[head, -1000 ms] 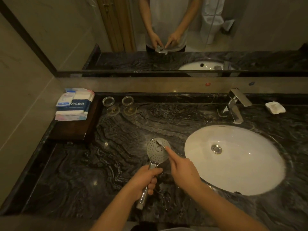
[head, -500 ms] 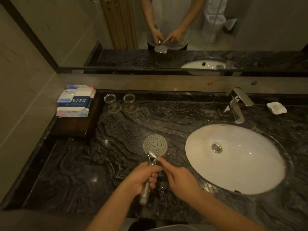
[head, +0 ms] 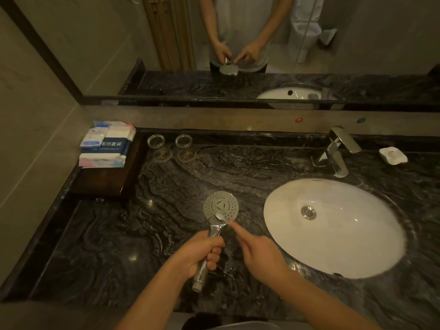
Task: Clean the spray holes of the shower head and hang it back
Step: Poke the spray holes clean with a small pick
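A round chrome shower head (head: 220, 206) faces up above the dark marble counter (head: 107, 246), its spray holes toward me. My left hand (head: 198, 254) is wrapped around its handle. My right hand (head: 257, 248) holds a small toothbrush (head: 220, 216), index finger stretched along it. The white bristles rest on the lower edge of the spray face, close to the neck. Most of the brush handle is hidden inside my right hand.
A white oval sink (head: 333, 227) lies to the right, with a chrome tap (head: 338, 151) and a white soap dish (head: 392, 155) behind it. Two glass cups (head: 156, 141) and a stack of packaged towels (head: 107, 144) on a dark tray stand at the back left. A mirror (head: 262, 44) runs above.
The brush has slid from the upper part of the spray face down to its lower edge near the neck. My left hand keeps the same grip on the handle.
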The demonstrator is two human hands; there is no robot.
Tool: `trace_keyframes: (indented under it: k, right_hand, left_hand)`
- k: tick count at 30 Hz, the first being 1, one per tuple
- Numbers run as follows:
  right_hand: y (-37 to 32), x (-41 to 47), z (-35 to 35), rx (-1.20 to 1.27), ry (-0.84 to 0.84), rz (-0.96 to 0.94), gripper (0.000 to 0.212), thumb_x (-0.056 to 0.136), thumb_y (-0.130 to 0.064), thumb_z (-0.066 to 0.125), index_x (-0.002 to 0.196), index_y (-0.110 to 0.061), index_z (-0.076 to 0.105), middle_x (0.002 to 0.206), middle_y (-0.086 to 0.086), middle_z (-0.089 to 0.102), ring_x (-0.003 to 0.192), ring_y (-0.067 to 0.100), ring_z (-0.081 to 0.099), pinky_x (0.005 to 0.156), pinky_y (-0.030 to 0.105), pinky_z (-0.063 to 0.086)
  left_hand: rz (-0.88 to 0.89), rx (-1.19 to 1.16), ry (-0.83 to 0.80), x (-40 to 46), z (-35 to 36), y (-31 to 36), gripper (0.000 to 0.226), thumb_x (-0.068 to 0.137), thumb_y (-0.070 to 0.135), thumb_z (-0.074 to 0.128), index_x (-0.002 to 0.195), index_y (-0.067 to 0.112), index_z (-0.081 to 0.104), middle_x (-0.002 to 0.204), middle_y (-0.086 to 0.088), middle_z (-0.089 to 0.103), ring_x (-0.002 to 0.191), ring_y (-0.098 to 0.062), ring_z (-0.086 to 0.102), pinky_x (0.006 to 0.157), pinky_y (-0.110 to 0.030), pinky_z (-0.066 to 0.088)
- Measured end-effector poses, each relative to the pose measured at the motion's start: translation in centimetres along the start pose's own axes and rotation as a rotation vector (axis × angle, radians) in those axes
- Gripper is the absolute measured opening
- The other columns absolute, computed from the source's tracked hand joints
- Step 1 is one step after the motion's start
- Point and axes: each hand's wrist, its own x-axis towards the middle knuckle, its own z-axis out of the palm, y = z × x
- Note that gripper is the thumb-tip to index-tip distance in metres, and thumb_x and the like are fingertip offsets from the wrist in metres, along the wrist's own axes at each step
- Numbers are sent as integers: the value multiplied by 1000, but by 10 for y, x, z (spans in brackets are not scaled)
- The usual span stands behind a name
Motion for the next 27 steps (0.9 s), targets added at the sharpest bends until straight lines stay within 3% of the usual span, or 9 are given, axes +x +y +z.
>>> trace_keyframes:
  k: [4,8,15,21,27]
  right_hand:
    - [-2,5,-9,45,70,53,63,102,-31,38,145,-63,4,65,5,61,56,20,57,61,43,51]
    - [-7,-9,2,-42,-56,-25,65,101,-34,34,144,-64,-5,72,3,62,60,19,58,63,41,50]
    - [3,1,-11,-34,82,109,70,101,-27,42,148,-56,-1,64,0,56,57,19,55,60,39,50]
    - [-6,-16,4,-60,-53,12,69,101,-30,38,147,-60,-4,77,4,65,66,21,61,67,41,52]
    - [2,-2,-9,-2,95,129,68,101,-26,42,149,-56,3,65,2,62,56,19,57,60,39,49]
  left_hand:
    - [1,-27,-2,1,0,2,21,92,-2,52,85,16,44,54,2,38,38,-6,31,33,-17,25]
    - [-7,-43,2,1,-3,2,15,92,-1,52,89,13,48,54,2,38,38,-6,31,32,-17,25]
    - [-30,-138,-39,-2,-4,0,23,94,-1,53,83,16,44,53,3,33,35,-5,28,31,-16,23]
    - [-49,-194,-37,-1,-4,-2,26,95,-1,52,76,15,46,50,3,32,33,-4,28,31,-14,22]
    - [-79,-258,-88,-1,-10,-5,25,95,2,57,78,15,46,51,4,32,32,-5,29,29,-16,22]
